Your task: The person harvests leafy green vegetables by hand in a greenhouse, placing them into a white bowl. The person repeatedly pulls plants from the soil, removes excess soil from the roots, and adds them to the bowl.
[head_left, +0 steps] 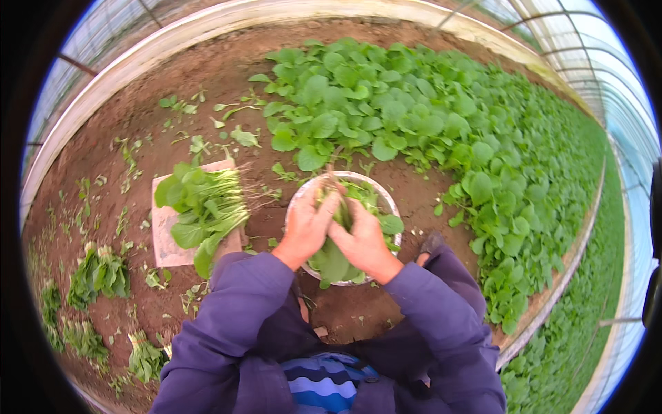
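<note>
Both of my hands meet over a round metal basin that holds loose green leaves. My left hand and my right hand are closed around a small bunch of leafy greens, its roots pointing away from me and its leaves hanging towards me. To the left, a pile of leafy greens with thin roots lies on a flat pale board, with the stems and roots towards the basin.
Dense leafy plants grow ahead and to the right. Tied bundles of greens lie on the soil at lower left, among scattered leaves. My shoe is right of the basin. A low pale border curves behind the bed.
</note>
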`<state>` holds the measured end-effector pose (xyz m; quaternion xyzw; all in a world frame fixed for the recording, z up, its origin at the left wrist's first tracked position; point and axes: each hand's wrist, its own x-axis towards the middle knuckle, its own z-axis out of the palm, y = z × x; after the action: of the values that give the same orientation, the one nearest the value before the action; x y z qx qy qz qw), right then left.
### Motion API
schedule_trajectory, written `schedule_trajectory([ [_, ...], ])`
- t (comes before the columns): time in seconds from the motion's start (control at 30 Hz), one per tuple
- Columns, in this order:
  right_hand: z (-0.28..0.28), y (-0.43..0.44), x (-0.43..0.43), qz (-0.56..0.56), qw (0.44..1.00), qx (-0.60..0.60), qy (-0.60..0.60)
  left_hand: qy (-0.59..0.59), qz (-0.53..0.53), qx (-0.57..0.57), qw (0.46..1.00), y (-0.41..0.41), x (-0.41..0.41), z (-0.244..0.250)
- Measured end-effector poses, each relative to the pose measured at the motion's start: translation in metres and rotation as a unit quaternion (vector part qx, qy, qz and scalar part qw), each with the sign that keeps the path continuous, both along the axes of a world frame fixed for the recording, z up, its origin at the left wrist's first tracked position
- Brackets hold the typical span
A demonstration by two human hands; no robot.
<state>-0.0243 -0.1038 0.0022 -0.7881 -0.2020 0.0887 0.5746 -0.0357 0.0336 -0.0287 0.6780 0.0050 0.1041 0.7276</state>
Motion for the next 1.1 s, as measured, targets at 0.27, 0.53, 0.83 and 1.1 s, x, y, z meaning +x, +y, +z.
schedule_trajectory([
  [0.27, -0.009, 0.003, -0.013, 0.028, 0.995, -0.094, -0.029, 0.084, -0.039, -0.203, 0.975, -0.003, -0.004, 0.025],
  [0.53, -0.002, -0.010, -0.013, 0.085, 0.994, -0.037, -0.058, 0.072, -0.210, -0.163, 0.961, 0.003, -0.010, 0.041],
  [0.83, 0.087, -0.182, -0.017, -0.250, 0.959, -0.037, -0.127, 0.071, -0.077, -0.111, 0.988, 0.010, -0.014, 0.047],
  [1.1, -0.196, -0.403, -0.300, -0.636, 0.610, -0.407, 0.242, -0.010, -0.142, 0.049, 0.989, -0.002, -0.009, 0.017],
])
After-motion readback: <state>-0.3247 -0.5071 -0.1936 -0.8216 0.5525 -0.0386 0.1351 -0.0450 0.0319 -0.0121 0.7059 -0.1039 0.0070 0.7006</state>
